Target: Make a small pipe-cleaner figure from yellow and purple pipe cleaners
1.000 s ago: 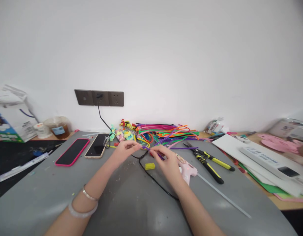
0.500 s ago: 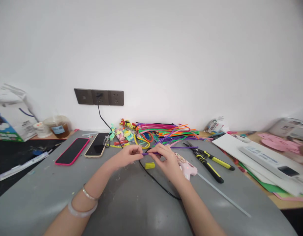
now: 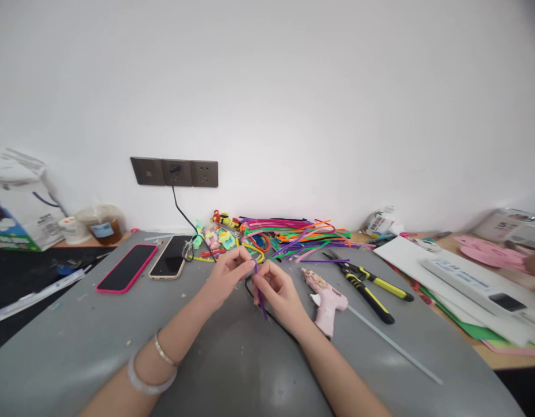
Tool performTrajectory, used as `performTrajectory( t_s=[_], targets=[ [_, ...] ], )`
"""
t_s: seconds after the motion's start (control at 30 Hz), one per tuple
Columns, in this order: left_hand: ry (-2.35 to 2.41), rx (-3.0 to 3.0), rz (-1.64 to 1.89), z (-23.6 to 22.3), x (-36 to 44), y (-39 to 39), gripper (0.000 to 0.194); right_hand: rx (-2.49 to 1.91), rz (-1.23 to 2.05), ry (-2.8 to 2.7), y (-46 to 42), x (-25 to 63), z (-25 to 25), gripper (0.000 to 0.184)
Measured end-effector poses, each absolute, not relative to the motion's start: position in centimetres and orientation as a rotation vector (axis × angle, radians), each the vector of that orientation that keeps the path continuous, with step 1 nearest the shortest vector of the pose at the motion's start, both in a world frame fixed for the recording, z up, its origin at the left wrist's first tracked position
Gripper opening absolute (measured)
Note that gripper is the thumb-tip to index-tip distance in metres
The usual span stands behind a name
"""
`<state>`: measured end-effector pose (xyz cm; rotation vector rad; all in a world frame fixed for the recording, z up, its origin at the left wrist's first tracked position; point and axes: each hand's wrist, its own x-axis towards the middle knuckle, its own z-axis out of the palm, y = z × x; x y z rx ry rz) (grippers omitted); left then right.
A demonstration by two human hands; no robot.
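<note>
My left hand (image 3: pixel 230 274) and my right hand (image 3: pixel 279 294) meet over the grey table (image 3: pixel 233 370), both pinching one purple pipe cleaner (image 3: pixel 259 294). The stem hangs down and toward me from my fingertips. My left thumb and fingers grip its upper end; my right fingers close round it just below. A black cable (image 3: pixel 279 324) runs under my right hand. My left wrist wears two bangles (image 3: pixel 157 365).
A heap of coloured pipe cleaners (image 3: pixel 293 234) lies behind my hands. A pink glue gun (image 3: pixel 326 295), yellow-black pliers (image 3: pixel 372 288) and a clear glue stick (image 3: pixel 395 346) sit right. Two phones (image 3: pixel 146 263) lie left. White boards and a power strip (image 3: pixel 467 278) fill the right side.
The purple pipe cleaner turned from lying sideways between my hands to pointing down toward me. My hands moved closer together. The small yellow piece near my right hand is now out of sight.
</note>
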<state>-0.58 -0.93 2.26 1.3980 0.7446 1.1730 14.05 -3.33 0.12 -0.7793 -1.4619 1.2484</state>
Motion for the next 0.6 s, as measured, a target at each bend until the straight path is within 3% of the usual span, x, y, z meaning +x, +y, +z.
performTrajectory(
  t_s=[0.13, 0.37, 0.6],
  targets=[
    [0.778, 1.342, 1.184, 2.3, -0.1, -1.1, 0.039, -0.812, 1.258, -1.445, -3.1, 14.3, 0.0, 0.036],
    [0.969, 1.643, 1.058, 3.0, -2.9, 1.1, 0.039, -1.018, 0.511, -1.648, -2.0, 16.9, 0.0, 0.019],
    [1.034, 1.837, 0.799, 2.7, -3.0, 0.9, 0.027, -1.07, 0.21, -1.857, -1.9, 17.8, 0.2, 0.019]
  ],
)
